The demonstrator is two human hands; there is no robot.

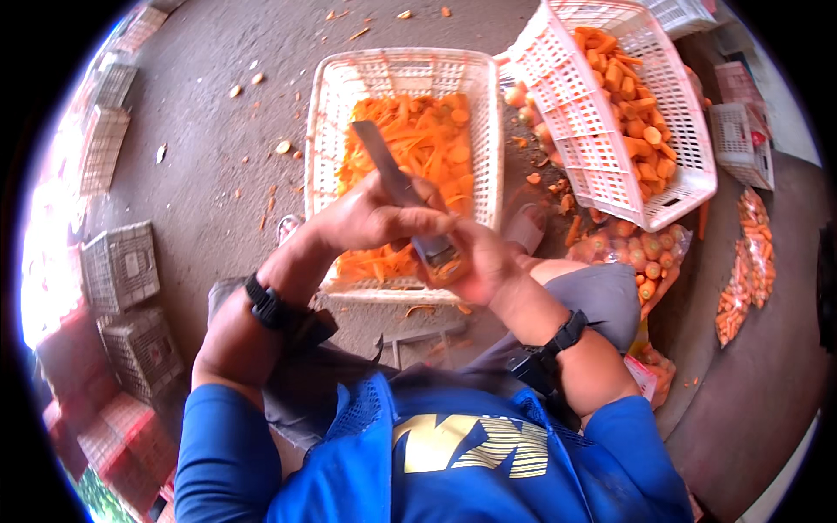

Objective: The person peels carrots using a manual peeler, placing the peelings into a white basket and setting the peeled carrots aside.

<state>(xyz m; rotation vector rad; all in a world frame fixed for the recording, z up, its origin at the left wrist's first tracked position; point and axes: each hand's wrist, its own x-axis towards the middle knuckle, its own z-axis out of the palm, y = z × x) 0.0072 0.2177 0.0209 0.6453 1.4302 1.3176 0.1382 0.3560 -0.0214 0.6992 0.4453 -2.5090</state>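
Above a white plastic crate (pixel 487 163) of orange carrot peelings and pieces (pixel 418 144), both my hands meet on a long flat metal tool (pixel 381 153), its exact kind unclear. My left hand (pixel 373 216) is closed around its middle, and the far end points up and left. Cupped about the near end is my right hand (pixel 480 261), its fingers partly hidden. An orange piece (pixel 450 267) shows at that end, by the right palm; whether it is loose or stuck in the tool cannot be told.
A tilted pinkish-white crate (pixel 569 118) of peeled carrot chunks (pixel 641 131) stands at the upper right. Below it lies a clear bag of carrots (pixel 628 252). Bagged carrots (pixel 745 268) lie farther right. Grey crates (pixel 121 265) stand at the left. Scraps litter the floor.
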